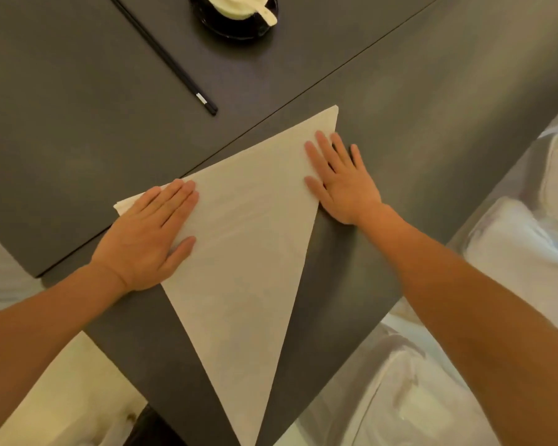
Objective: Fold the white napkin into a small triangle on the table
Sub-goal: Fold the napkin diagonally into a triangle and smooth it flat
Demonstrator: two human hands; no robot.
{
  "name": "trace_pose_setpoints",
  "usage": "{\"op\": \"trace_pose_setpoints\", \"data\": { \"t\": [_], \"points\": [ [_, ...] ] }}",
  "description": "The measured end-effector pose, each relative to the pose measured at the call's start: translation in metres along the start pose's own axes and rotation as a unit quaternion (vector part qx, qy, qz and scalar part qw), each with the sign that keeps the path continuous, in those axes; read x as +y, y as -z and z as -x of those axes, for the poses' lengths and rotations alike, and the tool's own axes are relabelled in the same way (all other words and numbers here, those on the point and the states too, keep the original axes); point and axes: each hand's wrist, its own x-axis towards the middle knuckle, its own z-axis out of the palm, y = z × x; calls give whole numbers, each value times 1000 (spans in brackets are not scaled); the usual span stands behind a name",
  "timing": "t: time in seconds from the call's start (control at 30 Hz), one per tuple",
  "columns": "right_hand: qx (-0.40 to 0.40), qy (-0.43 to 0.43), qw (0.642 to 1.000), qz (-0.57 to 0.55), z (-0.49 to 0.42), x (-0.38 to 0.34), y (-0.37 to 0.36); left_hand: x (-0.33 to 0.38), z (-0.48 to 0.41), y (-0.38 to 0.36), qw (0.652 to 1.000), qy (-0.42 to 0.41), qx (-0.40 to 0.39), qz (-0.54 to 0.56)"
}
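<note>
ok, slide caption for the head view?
Both hands press a white napkin, folded into a large triangle, flat on the table.

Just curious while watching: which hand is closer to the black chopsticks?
The left hand, flat on the napkin's left corner, lies below the chopsticks. The right hand presses the napkin's right edge, farther away.

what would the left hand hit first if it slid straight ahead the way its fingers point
The left hand lies flat on the napkin, fingers pointing up and right. Going on that way it would cross the napkin's far folded edge onto bare table; nothing else looks in line. The chopsticks lie off to the left.
</note>
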Motion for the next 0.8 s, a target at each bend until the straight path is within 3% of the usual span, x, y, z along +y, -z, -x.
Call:
{"op": "trace_pose_setpoints", "data": {
  "t": [0.1, 0.2, 0.27, 0.37, 0.5, 0.6, 0.7, 0.8],
  "points": [
    [-39, -70, 997, 1, -10, 5, 12, 0, 0, 1, 1000, -1, -13, -3],
    [-6, -59, 998, 3, 13, -36, 15, 11, 1, 10, 999, 34, -29, 4],
    [4, 33, 999, -5, 52, -75, 10, 34, 5, 18, 997, 61, -19, 34],
    [-1, 200, 980, -24, 121, -121, -14, 105, 29, 12, 990, 49, 60, 121],
    [-60, 352, 934, 17, 164, -132, -50, 218, 62, -21, 985, 92, 30, 145],
    [-46, 453, 887, 70, 133, -94, -53, 253, 68, -44, 982, 153, 11, 110],
    [8, 420, 906, 47, 75, -44, -42, 260, 68, -61, 982, 172, -8, 73],
    [28, 253, 966, 31, 12, 9, -25, 261, 65, -68, 982, 183, -12, 46]
  ]
}}
